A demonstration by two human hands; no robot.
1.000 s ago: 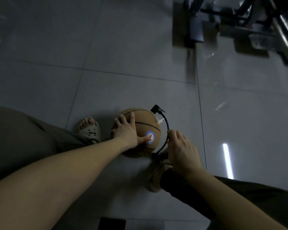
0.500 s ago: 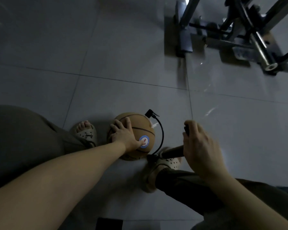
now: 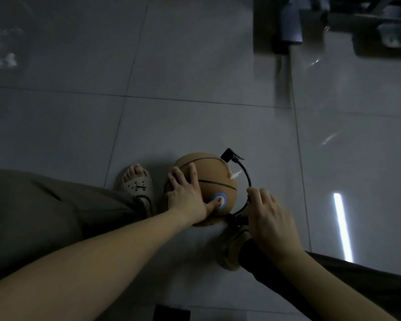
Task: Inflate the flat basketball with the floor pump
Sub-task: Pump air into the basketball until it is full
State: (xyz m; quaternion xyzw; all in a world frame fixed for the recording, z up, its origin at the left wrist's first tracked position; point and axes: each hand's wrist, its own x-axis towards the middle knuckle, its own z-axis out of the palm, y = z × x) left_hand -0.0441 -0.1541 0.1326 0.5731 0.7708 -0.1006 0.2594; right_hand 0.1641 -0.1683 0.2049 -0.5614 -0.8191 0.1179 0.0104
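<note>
Presses left hand (image 3: 186,195) flat on upper left of basketball (image 3: 218,179), arm stretched out, fingers straight and spread, thumb on a round blue-and-white patch (image 3: 220,201). Curls right hand (image 3: 271,218) knuckles-up over top of floor pump (image 3: 237,220); handle hidden under palm. Hands apart, just beside each other. Ball on glossy grey tiled floor (image 3: 195,126) between two beige foam sandals (image 3: 138,185), near right foot. Tan, round, dark seam lines, underside slumped against tile. Thin black hose (image 3: 247,179) arcing round ball's right side up to angular black chuck (image 3: 229,155). Surface grain too blurred to tell.
</note>
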